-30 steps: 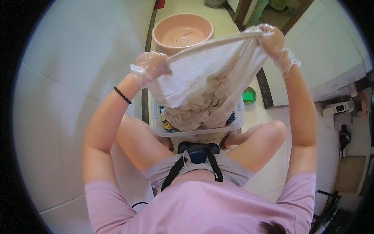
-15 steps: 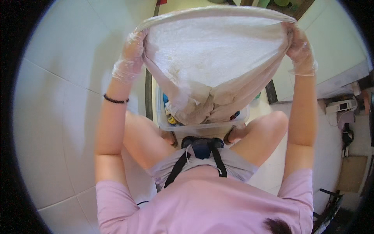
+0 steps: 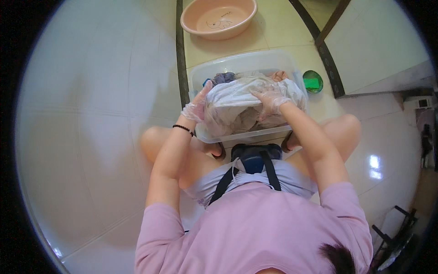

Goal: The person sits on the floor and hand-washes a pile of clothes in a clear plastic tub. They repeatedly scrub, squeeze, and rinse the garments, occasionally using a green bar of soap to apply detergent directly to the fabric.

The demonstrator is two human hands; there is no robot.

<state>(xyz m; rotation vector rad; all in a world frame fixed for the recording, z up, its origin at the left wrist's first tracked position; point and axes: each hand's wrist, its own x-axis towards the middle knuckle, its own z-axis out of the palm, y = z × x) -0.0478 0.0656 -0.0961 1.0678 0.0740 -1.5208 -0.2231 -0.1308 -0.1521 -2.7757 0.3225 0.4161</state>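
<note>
A white cloth [image 3: 237,93] lies bunched in a clear plastic tub [image 3: 219,138] on the floor between my feet. Both my hands wear thin clear plastic gloves. At the cloth's left side, my left hand [image 3: 199,104] reaches into the tub with its fingers stretched out. My right hand [image 3: 270,101] rests on the cloth's right part, thumb and fingers spread. Beside the white cloth, a dark grey-blue cloth [image 3: 223,77] shows at the tub's far left, and an orange-brown cloth [image 3: 279,76] at its far right. Soaked, brownish folds lie toward the tub's near side.
Beyond the tub stands a peach-coloured round basin [image 3: 219,20] with a small elephant drawing inside. To the tub's right sits a green dish [image 3: 313,81] with a bright green block on it. A dark floor strip [image 3: 182,68] runs along the left. Black metal legs [image 3: 394,233] stand at lower right.
The white cloth, held up and spread between both raised hands, has come down into the tub. My hands lowered with it and loosened, and the basin and green dish came into view.
</note>
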